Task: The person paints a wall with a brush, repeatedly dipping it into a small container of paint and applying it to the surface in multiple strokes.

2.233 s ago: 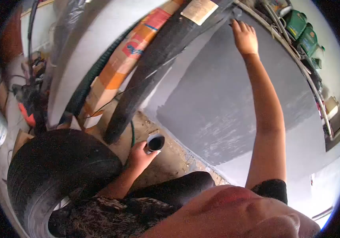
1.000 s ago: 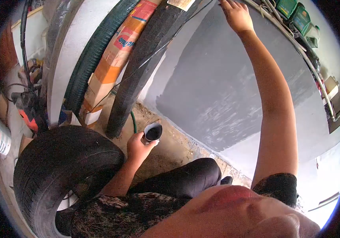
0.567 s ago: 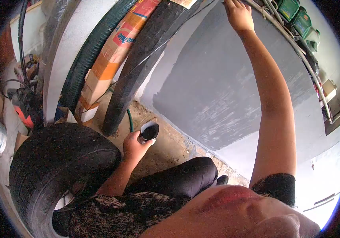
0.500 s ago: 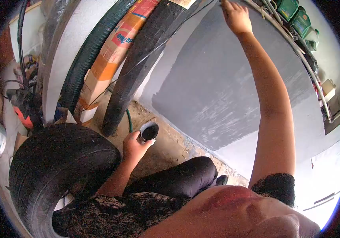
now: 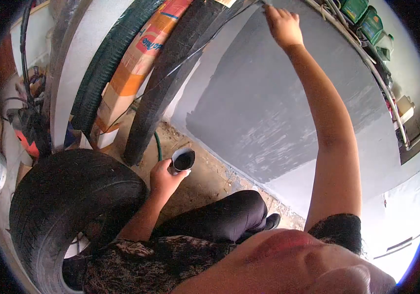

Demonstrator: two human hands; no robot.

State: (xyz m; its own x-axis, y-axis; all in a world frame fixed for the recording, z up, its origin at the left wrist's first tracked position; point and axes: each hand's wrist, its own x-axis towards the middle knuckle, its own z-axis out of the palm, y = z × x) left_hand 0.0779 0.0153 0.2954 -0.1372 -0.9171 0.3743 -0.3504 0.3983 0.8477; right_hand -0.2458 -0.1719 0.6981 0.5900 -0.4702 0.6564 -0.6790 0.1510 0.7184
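The left hand (image 5: 162, 177) is closed around a small round pale-rimmed cup (image 5: 183, 160) with dark liquid inside. It holds the cup upright, low in front of the body and above the bare earthen floor (image 5: 205, 183). Just to the left of that hand lies a large worn black rubber tyre (image 5: 68, 196). Beyond the cup, a thin green hose (image 5: 157, 146) lies at the foot of a tall black ribbed roll (image 5: 168, 83), which leans beside an orange printed cardboard box (image 5: 131, 63). The right hand (image 5: 283, 25) is raised at full arm's reach, fingers curled against the top edge of the dark grey painted patch of wall (image 5: 268, 108); whether it grips anything cannot be made out. To the right of that hand a pale pipe (image 5: 366, 56) runs along the wall, with green plastic containers (image 5: 369, 19) beyond it.
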